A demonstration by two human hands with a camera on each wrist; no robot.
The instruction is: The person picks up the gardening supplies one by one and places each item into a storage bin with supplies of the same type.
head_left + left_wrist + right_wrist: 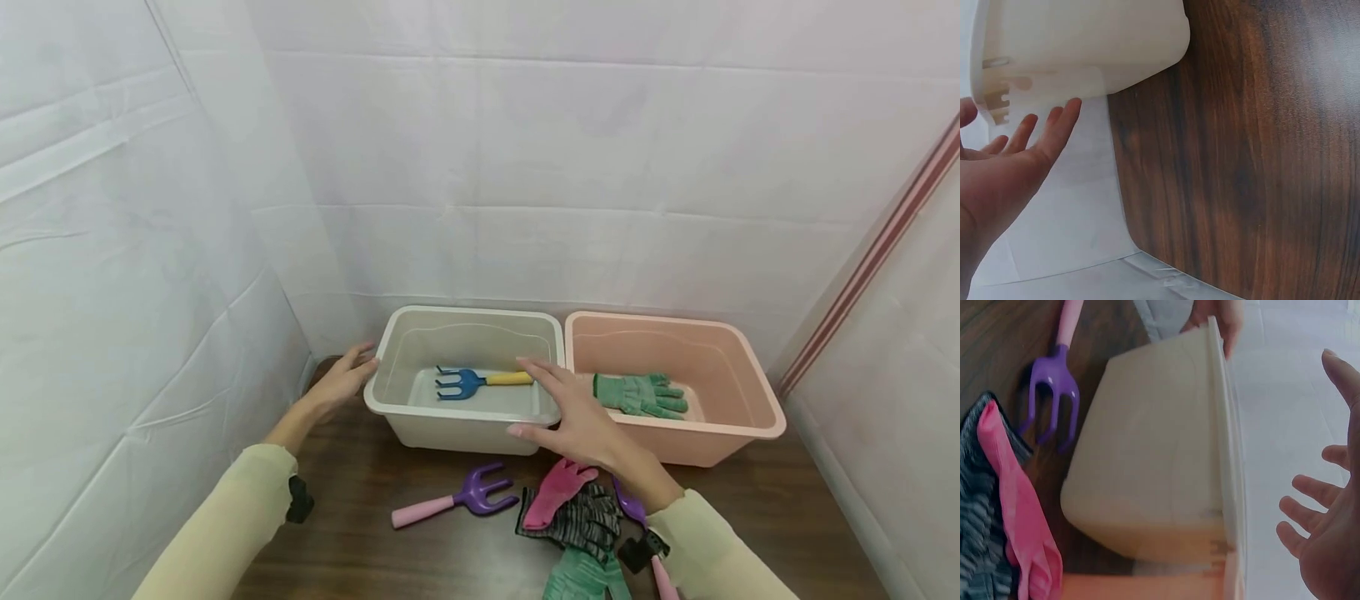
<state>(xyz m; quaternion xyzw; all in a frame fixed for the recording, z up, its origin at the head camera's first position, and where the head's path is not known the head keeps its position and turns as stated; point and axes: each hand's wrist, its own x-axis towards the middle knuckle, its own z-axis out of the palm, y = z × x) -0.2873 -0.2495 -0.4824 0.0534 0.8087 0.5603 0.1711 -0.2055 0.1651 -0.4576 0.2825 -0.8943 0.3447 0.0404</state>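
Observation:
My left hand (339, 387) is at the left end of the white plastic bin (457, 429), its fingers loosely extended right by the rim. In the left wrist view the palm faces up beside the bin wall (1104, 37). Above the bin's right end my right hand (581, 425) spreads its fingers and thumb, holding nothing. A blue hand fork (467, 383) with a yellow handle lies inside this bin, the end of its handle hidden behind my right fingers. Beside it stands a pink bin (675, 446) containing a green glove (643, 395).
In front of the bins lies a purple hand fork (480, 492) with a pink handle. Right of it are a pink glove (553, 493), a striped dark glove (573, 527), another green glove (581, 575) and a purple tool (632, 505) under my right forearm. White sheeting (562, 167) surrounds the table.

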